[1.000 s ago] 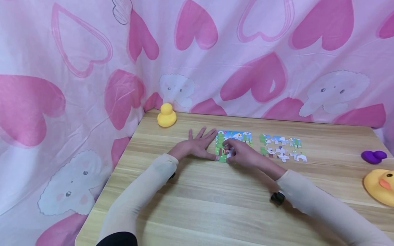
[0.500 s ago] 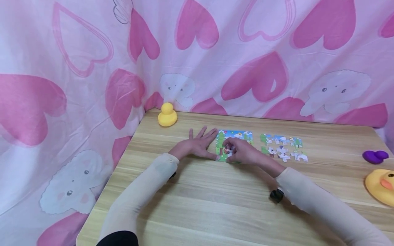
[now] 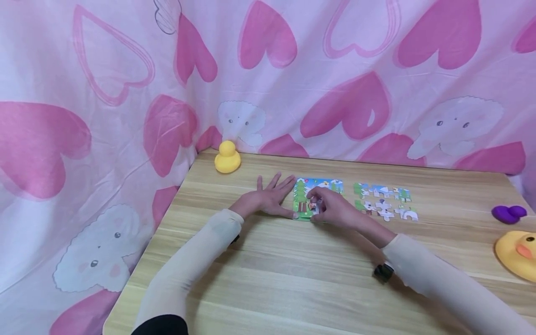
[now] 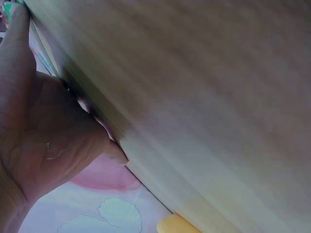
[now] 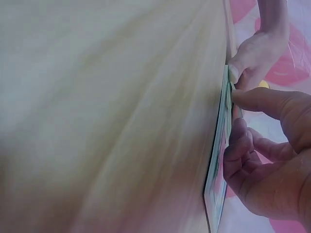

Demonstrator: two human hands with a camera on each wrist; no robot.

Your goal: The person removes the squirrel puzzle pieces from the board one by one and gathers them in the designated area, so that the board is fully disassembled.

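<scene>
A jigsaw puzzle board (image 3: 299, 186) with green trees and blue sky lies on the wooden table. My left hand (image 3: 270, 199) rests flat with spread fingers at the board's left side, its thumb on the lower left corner. Over the lower middle of the board is my right hand (image 3: 335, 208), thumb and fingertips bent around a small puzzle piece (image 3: 313, 207) and pinching it close to the board. The fingers hide part of the picture. In the right wrist view, the fingertips (image 5: 239, 97) are right at the board's face (image 5: 214, 194).
Several loose puzzle pieces (image 3: 384, 210) lie in two rows to the right of the board. A yellow duck (image 3: 227, 158) stands at the back left. A purple duck (image 3: 508, 214) and a larger yellow duck (image 3: 517, 253) are at the right. A pink heart-patterned curtain (image 3: 268, 83) hangs behind the table.
My right hand has shifted slightly right over the board, showing more of the picture at its lower left. My left hand has stayed in place.
</scene>
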